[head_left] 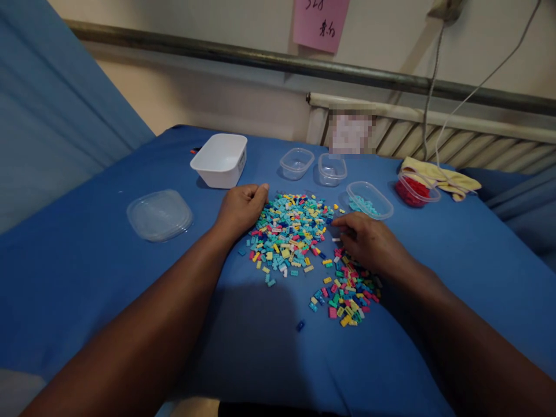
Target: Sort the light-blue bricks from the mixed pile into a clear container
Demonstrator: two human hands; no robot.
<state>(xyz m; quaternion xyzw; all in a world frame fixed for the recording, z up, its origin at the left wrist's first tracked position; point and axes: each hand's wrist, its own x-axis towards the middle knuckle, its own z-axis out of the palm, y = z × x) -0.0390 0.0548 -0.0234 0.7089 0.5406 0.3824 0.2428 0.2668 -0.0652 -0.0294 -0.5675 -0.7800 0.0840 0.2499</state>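
I see my left hand resting knuckles-down at the left edge of the big brick pile, fingers curled in loosely, nothing visibly gripped; my right hand lies palm-down over the gap betw. that pile and the smaller brick pile, fingertips drawn together near a few loose pieces; can't tell if a brick is pinched under them. Both piles sit mid-worktop on blue cloth; one stray blue brick lies apart, nearer me. Behind: white tub, two empty clear cups, a clear cup w/ teal bricks, a cup of red bricks, a clear lid off to the left. Judging by looks, bricks are tiny, rigid plastic, v. light, smooth; likely to skid or scatter if swept; best taken by thumb + forefinger on the long sides, one at a time.
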